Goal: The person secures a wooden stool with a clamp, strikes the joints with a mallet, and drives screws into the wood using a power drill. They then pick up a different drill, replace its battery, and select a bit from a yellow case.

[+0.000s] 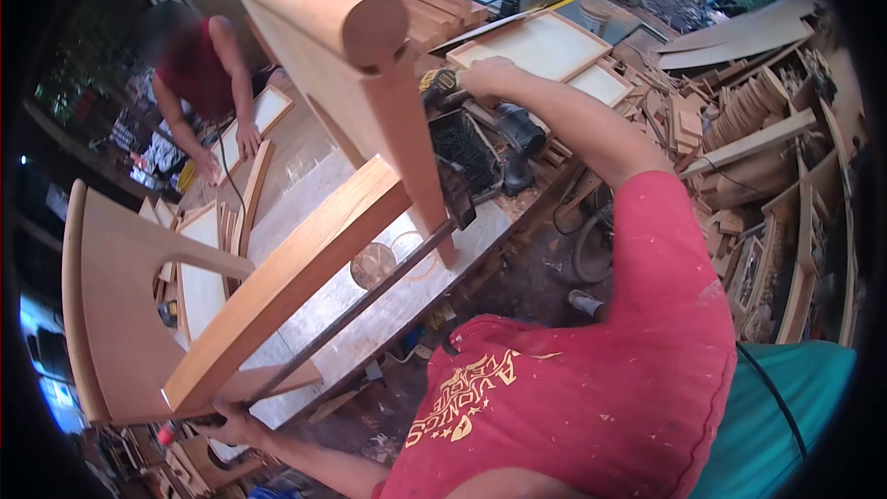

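Observation:
A wooden furniture frame (286,282) with two curved-top end panels stands tilted on the worktable, joined by a thick rail. Along its near side runs a long dark metal bar clamp (346,310), with a red end (166,435) at lower left. My left hand (236,427) is closed around the clamp near that end, beside the panel's lower edge; some fingers are hidden. Beyond the right panel, my right hand (487,79) reaches across to a yellow and black power drill (438,83) and appears closed on it. Dark tool parts (519,129) lie below my forearm.
Across the table another person (199,65) leans over with both hands on a pale framed panel (254,134). A black crate (467,152) sits near the table edge (480,236). Framed panels (536,46) lie behind it. Wood offcuts (748,111) are piled on the right.

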A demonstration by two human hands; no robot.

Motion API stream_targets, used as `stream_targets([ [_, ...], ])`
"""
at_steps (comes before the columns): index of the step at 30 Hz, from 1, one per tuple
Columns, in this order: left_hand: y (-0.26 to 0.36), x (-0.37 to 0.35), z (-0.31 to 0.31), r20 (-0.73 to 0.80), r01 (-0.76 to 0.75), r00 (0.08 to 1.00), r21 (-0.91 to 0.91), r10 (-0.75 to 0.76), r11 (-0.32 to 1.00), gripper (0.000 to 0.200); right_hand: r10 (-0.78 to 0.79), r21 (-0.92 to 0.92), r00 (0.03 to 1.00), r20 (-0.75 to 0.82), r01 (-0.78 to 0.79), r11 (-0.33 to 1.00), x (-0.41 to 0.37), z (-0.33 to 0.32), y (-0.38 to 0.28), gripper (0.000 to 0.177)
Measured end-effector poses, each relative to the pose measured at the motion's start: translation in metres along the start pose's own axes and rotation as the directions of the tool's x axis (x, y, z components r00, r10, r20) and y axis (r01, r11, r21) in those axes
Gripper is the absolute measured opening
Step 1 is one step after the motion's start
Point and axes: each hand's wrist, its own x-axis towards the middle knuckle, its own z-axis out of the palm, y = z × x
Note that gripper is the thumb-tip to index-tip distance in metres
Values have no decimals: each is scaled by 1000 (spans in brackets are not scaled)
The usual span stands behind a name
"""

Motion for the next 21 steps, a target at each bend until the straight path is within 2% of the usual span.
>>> stream_targets([
  [1,11,-3,0,11,53,999,8,-53,999,82,3,0,1000,5,-3,1000,2,-8,-6,27],
  [3,14,-5,0,72,11,997,-196,3,981,82,34,-58,999,-7,-34,998,27,-14,-6,31],
  [7,1,0,-4,98,4,995,-88,4,996,81,-46,-195,999,-28,39,980,41,-31,-8,34],
  [8,-5,1,-5,74,26,997,-46,-22,999,81,-69,-208,997,-46,58,976,46,-29,-8,32],
  [11,8,-2,-3,1,-26,1000,102,27,994,85,-143,-244,983,-114,112,963,47,-36,-6,28],
  [14,0,4,0,43,-90,995,-92,94,992,90,-174,-283,974,-148,127,951,51,-45,4,26],
  [16,24,-4,3,15,-77,997,-84,78,994,93,-208,-334,965,-163,144,931,62,-50,7,24],
  [18,41,-14,7,-8,-98,995,-122,97,988,96,-126,-352,982,-141,69,933,81,-63,8,25],
  [21,19,-6,1,-4,18,1000,3,-18,1000,96,-76,-394,993,-90,35,918,78,-69,8,26],
])
